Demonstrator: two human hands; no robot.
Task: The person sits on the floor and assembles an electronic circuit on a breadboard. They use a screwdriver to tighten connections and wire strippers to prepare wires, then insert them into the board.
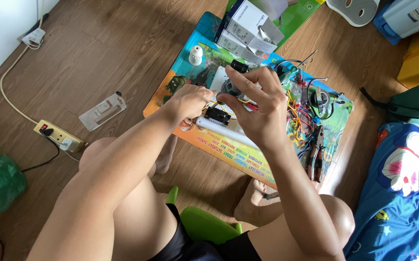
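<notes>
My right hand (260,104) is raised over a colourful picture mat (190,72) and grips a small black-and-grey electrical part (232,88) between thumb and fingers. My left hand (188,100) is closed in a fist right beside it, pinching something thin at the part's lower left; what it pinches is too small to tell. Under both hands lie a black connector block (217,115) and a white plastic strip (229,135). Yellow and red wires (296,116) spread out to the right of my right hand.
Pliers (317,154) lie on the mat's right edge, a white lamp socket (196,54) and white boxes (245,26) at its far side. A power strip (58,136) with cord and a clear plastic blister pack (103,111) lie on the wooden floor at left. A blue blanket (403,193) is at right.
</notes>
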